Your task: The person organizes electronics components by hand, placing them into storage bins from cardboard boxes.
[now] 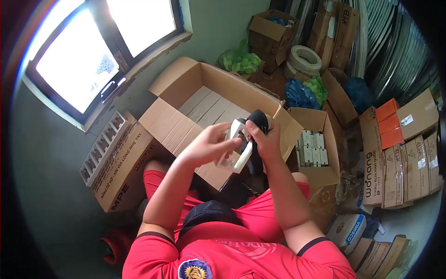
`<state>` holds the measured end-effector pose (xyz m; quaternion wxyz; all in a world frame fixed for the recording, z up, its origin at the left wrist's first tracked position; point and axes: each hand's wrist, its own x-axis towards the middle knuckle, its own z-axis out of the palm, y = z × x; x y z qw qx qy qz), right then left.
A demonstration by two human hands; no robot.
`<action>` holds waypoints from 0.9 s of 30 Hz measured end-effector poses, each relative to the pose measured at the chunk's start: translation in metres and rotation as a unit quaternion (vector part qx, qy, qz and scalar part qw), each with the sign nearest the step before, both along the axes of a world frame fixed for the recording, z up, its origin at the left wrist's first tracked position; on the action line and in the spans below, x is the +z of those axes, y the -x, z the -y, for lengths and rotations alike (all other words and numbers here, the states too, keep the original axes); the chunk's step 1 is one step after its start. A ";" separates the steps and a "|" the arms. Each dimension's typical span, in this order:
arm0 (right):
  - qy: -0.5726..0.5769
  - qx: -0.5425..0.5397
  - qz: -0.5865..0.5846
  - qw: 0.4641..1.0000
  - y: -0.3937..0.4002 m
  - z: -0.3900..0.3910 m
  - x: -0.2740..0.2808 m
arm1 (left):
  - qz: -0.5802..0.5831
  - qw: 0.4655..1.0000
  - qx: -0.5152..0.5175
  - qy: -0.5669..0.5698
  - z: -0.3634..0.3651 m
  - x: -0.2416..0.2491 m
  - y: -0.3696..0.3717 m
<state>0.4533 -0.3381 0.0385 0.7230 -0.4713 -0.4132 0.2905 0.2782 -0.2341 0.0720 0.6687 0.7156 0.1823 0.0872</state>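
Observation:
A white plastic electrical box, rectangular and hollow, is held tilted in front of my chest, above the flap of a large carton. My left hand grips its left side, fingers bent over the edge. Closed at its right upper side is my right hand, the thumb pressed near a dark rounded thing whose kind I cannot make out. Part of the box is hidden by my fingers. A row of similar white boxes rests along a long carton at the left.
The large open carton ahead has flat grey-white packs inside. At the right, a smaller carton contains several small white boxes. Coiled pipe, plastic bags and stacked cartons crowd the right side.

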 end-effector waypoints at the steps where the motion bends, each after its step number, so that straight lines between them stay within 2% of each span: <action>1: -0.004 -0.028 0.018 0.999 0.002 0.001 -0.002 | 0.012 1.000 0.027 0.003 0.006 -0.005 -0.005; 4: -0.016 -0.088 -0.181 0.979 0.025 -0.003 0.006 | 0.111 0.971 0.207 0.041 0.029 -0.010 -0.020; 6: 0.015 -0.035 -0.133 0.990 0.023 -0.005 -0.029 | 0.181 0.941 0.265 0.109 0.028 -0.020 -0.025; 8: -0.025 -0.006 -0.115 0.993 0.044 -0.003 -0.013 | 0.232 0.911 0.299 0.163 0.023 -0.022 -0.022; 9: 0.022 0.029 -0.146 0.989 0.046 0.002 -0.020 | 0.275 0.879 0.347 0.177 0.023 -0.022 -0.026; 12: 0.019 -0.041 0.014 0.999 0.063 0.002 -0.033 | 0.265 0.867 0.373 0.195 0.012 -0.017 -0.023; 13: 0.045 -0.040 0.014 0.998 0.056 0.001 -0.039 | 0.265 0.869 0.373 0.187 0.012 -0.016 -0.024; 15: 0.020 0.006 -0.045 0.999 0.044 0.003 -0.039 | 0.261 0.884 0.352 0.161 0.021 -0.019 -0.030; 17: -0.009 0.019 0.001 1.000 0.032 0.002 -0.032 | 0.256 0.901 0.325 0.133 0.025 -0.025 -0.029; 18: -0.031 0.037 -0.013 0.999 0.039 0.003 -0.006 | 0.267 0.902 0.316 0.122 0.028 -0.024 -0.028; 21: -0.069 0.039 -0.007 0.997 0.032 -0.005 -0.006 | 0.290 0.914 0.279 0.053 0.027 -0.052 -0.033; 23: -0.057 0.029 -0.003 0.998 0.025 -0.007 -0.011 | 0.276 0.929 0.241 0.052 0.033 -0.051 -0.024; 24: -0.061 0.019 -0.040 0.997 0.028 -0.014 -0.012 | 0.221 0.946 0.234 0.021 0.036 -0.051 -0.017; 26: -0.057 -0.009 -0.270 0.961 0.039 -0.016 -0.009 | 0.163 0.960 0.213 -0.081 0.041 -0.051 -0.001; 27: -0.033 0.214 -0.398 0.891 0.010 -0.006 -0.032 | 0.178 0.961 0.198 -0.080 0.044 -0.054 0.004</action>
